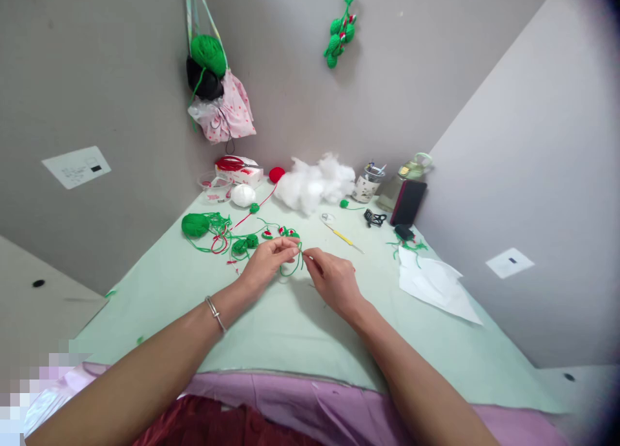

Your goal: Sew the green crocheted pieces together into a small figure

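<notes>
Near the middle of the table, my left hand pinches green yarn between thumb and fingers. Just right of it, my right hand has its fingertips pressed together on the same yarn; whether they also hold a thin tool is too small to tell. The yarn hangs in a loop below my fingertips. Small green crocheted pieces with red and white parts lie just behind my left hand. Green crocheted balls rest to its left. A yellow-handled crochet hook lies behind my right hand.
Green yarn ball lies at left. Behind are white yarn, red scissors on a box, red yarn, white stuffing and a pen cup. A phone leans on a bottle; white paper lies at right.
</notes>
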The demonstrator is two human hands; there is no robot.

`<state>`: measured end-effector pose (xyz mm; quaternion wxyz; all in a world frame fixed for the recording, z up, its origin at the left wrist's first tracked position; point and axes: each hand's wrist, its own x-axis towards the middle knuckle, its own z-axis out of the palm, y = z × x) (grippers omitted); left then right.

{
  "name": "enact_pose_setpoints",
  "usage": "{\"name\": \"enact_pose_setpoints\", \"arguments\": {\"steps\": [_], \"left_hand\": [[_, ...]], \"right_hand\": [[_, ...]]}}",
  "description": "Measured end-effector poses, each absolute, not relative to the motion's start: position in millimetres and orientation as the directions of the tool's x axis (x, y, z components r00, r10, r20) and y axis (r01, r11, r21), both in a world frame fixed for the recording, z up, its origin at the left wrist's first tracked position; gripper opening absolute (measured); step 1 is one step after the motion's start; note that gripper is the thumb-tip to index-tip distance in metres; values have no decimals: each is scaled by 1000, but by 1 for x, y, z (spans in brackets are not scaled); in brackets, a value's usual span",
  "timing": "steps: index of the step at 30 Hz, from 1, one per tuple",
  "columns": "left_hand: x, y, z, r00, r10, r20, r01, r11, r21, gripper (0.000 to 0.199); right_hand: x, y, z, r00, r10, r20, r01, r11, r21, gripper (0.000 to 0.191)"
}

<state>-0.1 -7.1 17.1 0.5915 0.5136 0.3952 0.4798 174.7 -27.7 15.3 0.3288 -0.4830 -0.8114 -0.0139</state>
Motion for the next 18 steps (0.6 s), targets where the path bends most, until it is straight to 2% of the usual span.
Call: {"name": "enact_pose_setpoints", "arguments": {"steps": [3,7,11,18], "left_hand": [[-1,-8,18,217,976,25,-190,17,982,18],[-3,-5,17,171,985,14,-252,30,967,13],[-6,-1,17,162,987,-2,-414,70,908,13],[-11,1,21,264,964,-22,-578,177,797,16]], "right_hand": [[177,-25,14,-291,786,546,792,518,-324,23],[181,-21,16,-176,864,472,755,426,-498,20],[182,-18,17,-99,913,396,685,351,-638,18],[184,-14,16,-58,963,264,622,242,-745,17]]}}
